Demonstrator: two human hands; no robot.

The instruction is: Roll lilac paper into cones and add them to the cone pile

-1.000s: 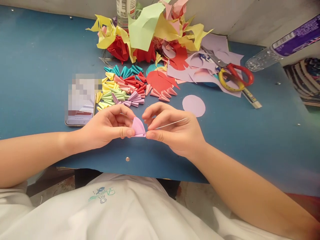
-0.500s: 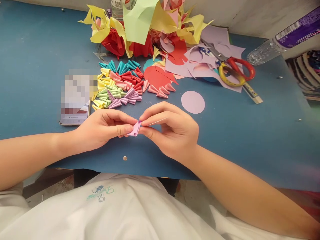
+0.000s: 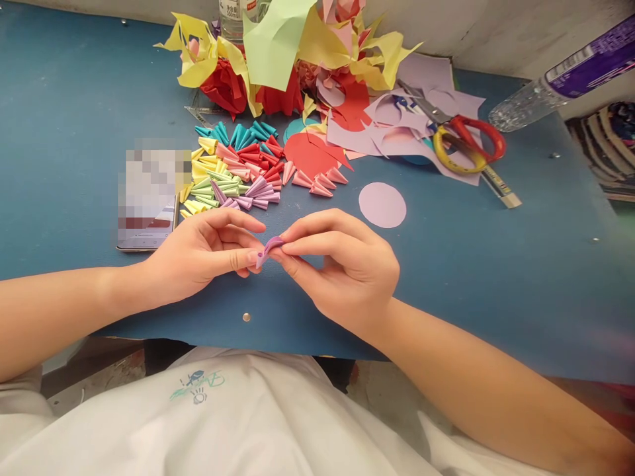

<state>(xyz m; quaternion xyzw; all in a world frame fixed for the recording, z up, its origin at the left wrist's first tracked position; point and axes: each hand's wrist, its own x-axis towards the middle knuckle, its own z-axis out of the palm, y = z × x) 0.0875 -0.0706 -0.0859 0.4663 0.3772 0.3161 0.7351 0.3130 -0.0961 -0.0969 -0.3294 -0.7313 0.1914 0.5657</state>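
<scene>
A small lilac paper piece point(image 3: 268, 249), curled into a narrow roll, is pinched between both my hands just above the blue table point(image 3: 74, 106). My left hand point(image 3: 206, 252) grips its left end with thumb and forefinger. My right hand point(image 3: 337, 261) pinches the right end with closed fingertips. Behind the hands lies a heap of rolled paper cones point(image 3: 238, 175) in teal, red, yellow, green, pink and lilac. A flat lilac paper circle point(image 3: 382, 205) rests to the right of the heap.
A phone point(image 3: 149, 198) lies left of the cones. Crumpled paper scraps point(image 3: 297, 59) pile at the back. Red-and-yellow scissors point(image 3: 466, 145) lie on lilac offcuts, and a ruler point(image 3: 499, 187) pokes out from under them. A plastic bottle point(image 3: 555, 82) lies at the far right.
The lilac piece has gone from a wide folded fan shape to a tight narrow roll between my fingertips. The thin stick seen at my right hand earlier no longer shows.
</scene>
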